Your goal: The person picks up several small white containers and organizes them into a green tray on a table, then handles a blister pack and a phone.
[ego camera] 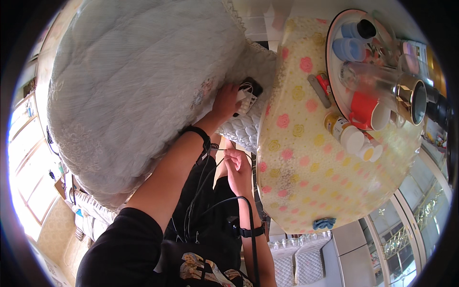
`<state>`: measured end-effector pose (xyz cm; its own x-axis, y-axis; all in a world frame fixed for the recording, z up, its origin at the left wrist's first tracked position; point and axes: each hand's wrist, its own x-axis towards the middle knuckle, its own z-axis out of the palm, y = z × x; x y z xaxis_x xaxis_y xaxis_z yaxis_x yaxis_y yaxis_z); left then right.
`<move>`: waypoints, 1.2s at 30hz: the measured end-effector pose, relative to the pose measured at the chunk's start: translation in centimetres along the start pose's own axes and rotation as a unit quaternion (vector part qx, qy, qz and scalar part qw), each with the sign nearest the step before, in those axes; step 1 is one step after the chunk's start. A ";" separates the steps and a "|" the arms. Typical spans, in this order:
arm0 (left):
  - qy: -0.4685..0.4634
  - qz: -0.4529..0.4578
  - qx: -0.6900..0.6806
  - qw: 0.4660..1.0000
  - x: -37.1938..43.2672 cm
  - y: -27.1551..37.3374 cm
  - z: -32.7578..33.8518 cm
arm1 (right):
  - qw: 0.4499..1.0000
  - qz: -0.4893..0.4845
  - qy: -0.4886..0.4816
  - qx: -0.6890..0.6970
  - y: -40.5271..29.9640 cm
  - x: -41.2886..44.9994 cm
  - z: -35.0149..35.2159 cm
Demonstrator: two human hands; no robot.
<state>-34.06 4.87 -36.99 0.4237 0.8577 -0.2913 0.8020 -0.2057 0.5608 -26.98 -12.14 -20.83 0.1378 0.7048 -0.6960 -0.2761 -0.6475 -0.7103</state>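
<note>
My left hand (226,102) reaches over the quilted seat cover (239,132). Its fingers are at a white cable bundle (246,102) lying against a dark phone-like object (256,86); whether they grip it cannot be told. Below it, my right hand (238,166) is above my lap, fingertips pinched at a thin dark cable (220,149) near the black band (200,135) on my left wrist. A second band (247,232) circles my right wrist. Several cables hang over my black clothes, and a thicker black cable (252,219) runs across my right forearm.
A large pale quilted cover (136,79) bulges at left. At right stands a table with a floral cloth (287,168), bearing a rimmed tray (331,86) with cups, a red mug (365,111), pill bottles (340,131), a utility knife (321,89) and a blue cloth (324,223).
</note>
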 end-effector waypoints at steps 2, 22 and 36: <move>-0.005 -0.001 -0.018 1.000 0.2 -0.4 0.2 | 1.000 0.001 -0.001 0.005 0.1 0.1 -0.1; 0.085 -0.017 -0.118 0.989 -2.8 1.3 -5.6 | 0.998 -0.061 -0.014 0.003 -3.9 -1.7 -1.2; 0.103 -0.043 -0.210 0.971 -8.5 10.4 -14.1 | 0.996 -0.085 -0.011 0.023 -10.4 -5.5 -3.8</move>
<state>-35.29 2.10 -17.78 0.2350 0.9484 -0.2130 0.5691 0.0434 0.8211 -21.26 -10.39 -10.01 0.1652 0.8098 -0.5630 -0.2941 -0.5044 -0.8118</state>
